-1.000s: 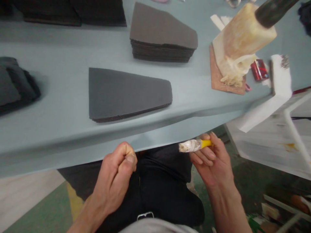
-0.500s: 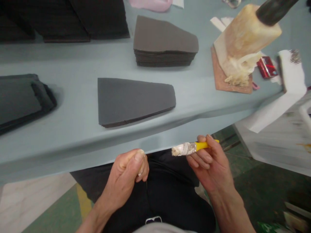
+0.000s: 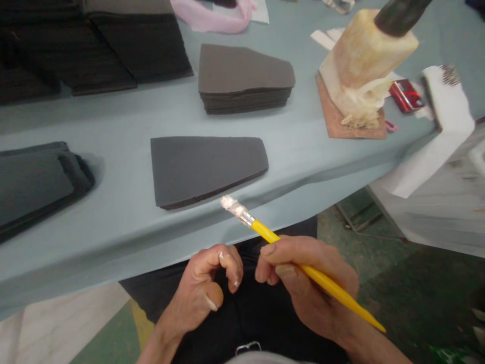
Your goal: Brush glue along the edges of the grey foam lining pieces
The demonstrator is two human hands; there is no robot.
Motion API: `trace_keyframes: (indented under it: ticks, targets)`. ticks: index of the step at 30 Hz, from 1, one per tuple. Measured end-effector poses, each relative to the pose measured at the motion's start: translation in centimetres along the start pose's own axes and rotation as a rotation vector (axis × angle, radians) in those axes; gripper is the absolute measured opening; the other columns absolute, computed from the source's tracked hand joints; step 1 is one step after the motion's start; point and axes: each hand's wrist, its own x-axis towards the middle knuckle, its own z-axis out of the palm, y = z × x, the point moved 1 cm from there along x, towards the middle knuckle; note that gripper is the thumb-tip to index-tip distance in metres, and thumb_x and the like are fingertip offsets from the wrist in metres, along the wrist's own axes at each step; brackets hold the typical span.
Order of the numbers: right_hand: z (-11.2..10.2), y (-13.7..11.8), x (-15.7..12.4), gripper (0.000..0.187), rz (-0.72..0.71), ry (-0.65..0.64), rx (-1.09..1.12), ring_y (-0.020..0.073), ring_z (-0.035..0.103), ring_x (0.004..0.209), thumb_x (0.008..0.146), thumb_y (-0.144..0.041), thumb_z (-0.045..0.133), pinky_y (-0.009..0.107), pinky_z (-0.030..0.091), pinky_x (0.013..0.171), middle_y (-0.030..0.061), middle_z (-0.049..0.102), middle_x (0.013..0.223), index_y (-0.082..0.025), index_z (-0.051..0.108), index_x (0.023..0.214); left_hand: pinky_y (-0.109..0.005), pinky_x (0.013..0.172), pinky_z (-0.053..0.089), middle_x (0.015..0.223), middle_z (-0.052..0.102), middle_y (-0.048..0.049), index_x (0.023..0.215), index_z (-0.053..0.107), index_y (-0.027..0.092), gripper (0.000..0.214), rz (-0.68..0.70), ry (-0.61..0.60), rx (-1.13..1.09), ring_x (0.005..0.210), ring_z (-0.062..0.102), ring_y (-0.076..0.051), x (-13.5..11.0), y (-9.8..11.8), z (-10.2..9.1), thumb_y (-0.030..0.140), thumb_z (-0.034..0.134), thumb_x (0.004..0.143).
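Item: brush [image 3: 265,231]. Slender yellow handle tapering to a point, shiny metal ferrule, bristle tip thickly caked in a whitish substance. Held above the near edge of the tabletop [image 3: 117,121], tip just in front of the dark grey stack.

Right hand [image 3: 310,283]: thumb and fingers pinching the yellow handle, its tapered end extending back over the wrist.

Left hand [image 3: 206,290]: holds nothing visible; fingers loosely curled, thumb and forefinger apart (white smears on the fingers and thumb).

Dark grey stack [image 3: 208,169]: flat, matt, thin layered pieces, straight at the left end, narrowing to a rounded right end.

Brown-grey stack [image 3: 244,71]: taller, similar tapering outline, layered edges showing; lies behind the dark grey stack.

Left-hand pile [image 3: 34,177]: dark flat pieces, unevenly aligned, partly out of frame.

Black stacks [image 3: 144,48]: tall, layered, rear left.

Container [image 3: 371,53]: pale, yellow-stained, block-shaped, crusted residue at its base, dark cylinder [image 3: 399,17] at its top; stands on a brown board [image 3: 337,124].

Red box [image 3: 406,96]: small, glossy; markings too blurred to read.

White strip [image 3: 452,114]: bent over the tabletop edge; dark marks at the far end, illegible.

Pink cloth [image 3: 220,23]: soft, rear.
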Motion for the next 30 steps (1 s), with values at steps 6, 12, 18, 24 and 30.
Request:
trace_keyframes:
  ticks: [6,12,18,24,30]
  targets:
    - [0.3,0.5,0.5,0.020,-0.160,-0.035,-0.208,0.0105,0.078,0.073,0.099,-0.006,0.066,0.019,0.062,0.073,-0.0026,0.081,0.084,-0.021,0.068,0.112,-0.034,0.077,0.048,0.083,0.073,-0.0057,0.092,0.075,0.022,0.064,0.083,-0.020,0.140,0.078,0.065,-0.021,-0.3,0.9,-0.1,0.085,0.064,0.085]
    - [0.0,0.9,-0.5,0.020,-0.148,0.001,-0.321,0.0105,0.079,0.076,0.099,-0.007,0.065,0.020,0.064,0.075,-0.0004,0.085,0.096,-0.023,0.066,0.112,-0.031,0.076,0.049,0.078,0.072,-0.0029,0.086,0.076,0.023,0.066,0.214,0.026,0.286,0.076,0.066,-0.016,0.2,2.0,0.6,0.073,0.038,0.106]
    - [0.2,1.2,-0.8,0.023,-0.110,-0.013,-0.339,0.0120,0.080,0.076,0.099,-0.007,0.064,0.023,0.066,0.076,-0.0012,0.085,0.096,-0.025,0.067,0.114,-0.030,0.068,0.047,0.061,0.061,0.0002,0.066,0.068,0.022,0.061,0.150,0.313,0.239,0.063,0.058,-0.015,0.2,1.2,0.9,0.056,0.045,0.112]
    - [0.0,1.7,-1.1,0.023,-0.041,-0.014,-0.286,0.0126,0.080,0.078,0.099,-0.009,0.064,0.024,0.066,0.076,-0.0002,0.084,0.096,-0.026,0.069,0.114,-0.023,0.063,0.051,0.067,0.071,0.0016,0.077,0.079,0.023,0.034,0.090,0.354,0.413,0.063,0.066,-0.013,0.5,2.1,0.7,0.046,0.072,0.101]
    - [-0.7,1.9,-1.1,0.019,-0.015,0.032,-0.322,0.0124,0.080,0.078,0.101,-0.011,0.064,0.025,0.067,0.079,0.0003,0.084,0.098,-0.025,0.068,0.112,-0.019,0.064,0.050,0.072,0.074,0.0044,0.077,0.076,0.023,0.017,0.189,0.355,0.639,0.064,0.067,-0.009,0.1,2.3,1.0,0.025,0.080,0.094]
